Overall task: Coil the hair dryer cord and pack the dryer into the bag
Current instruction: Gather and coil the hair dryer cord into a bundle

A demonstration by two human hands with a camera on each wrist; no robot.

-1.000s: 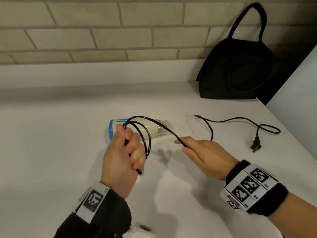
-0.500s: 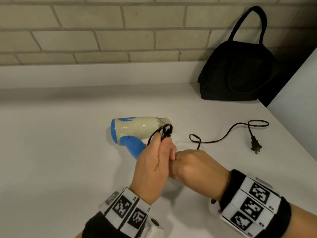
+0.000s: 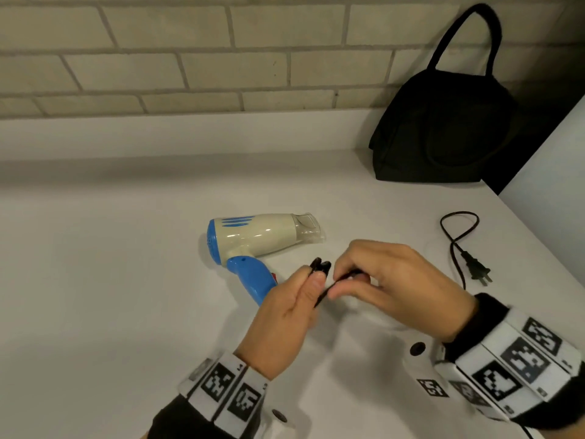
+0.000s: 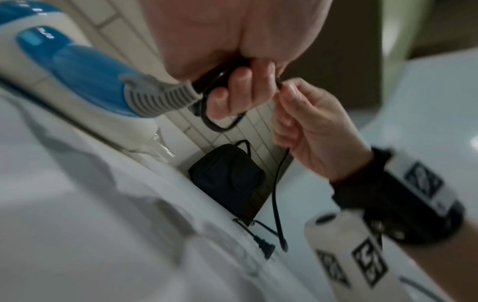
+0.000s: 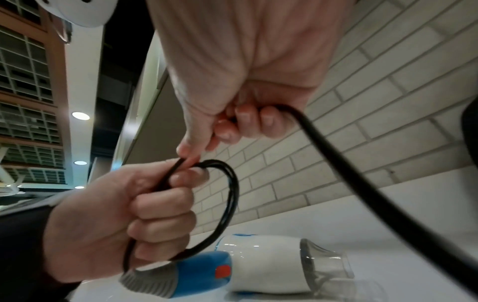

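A cream and blue hair dryer [image 3: 262,237] [image 5: 258,265] [image 4: 77,77] lies on its side on the white counter [image 3: 110,280], nozzle to the right. My left hand [image 3: 294,299] [image 5: 124,210] grips a small bundle of black cord loops [image 3: 320,267] [image 5: 227,196] just right of the dryer's handle. My right hand [image 3: 373,277] [image 5: 245,120] [image 4: 305,126] pinches the cord beside those loops. The loose cord end with its plug [image 3: 474,267] [image 4: 266,245] lies on the counter at the right. The black bag [image 3: 443,131] [image 4: 227,179] stands against the brick wall at the back right.
A brick wall [image 3: 190,58] runs along the back of the counter. A white panel [image 3: 554,185] borders the counter on the right, close to the plug. Bands with printed markers are on both wrists.
The right hand has come off the left hand and now pinches the cord beside the loops. The loose cord and plug have slid closer to the hands.
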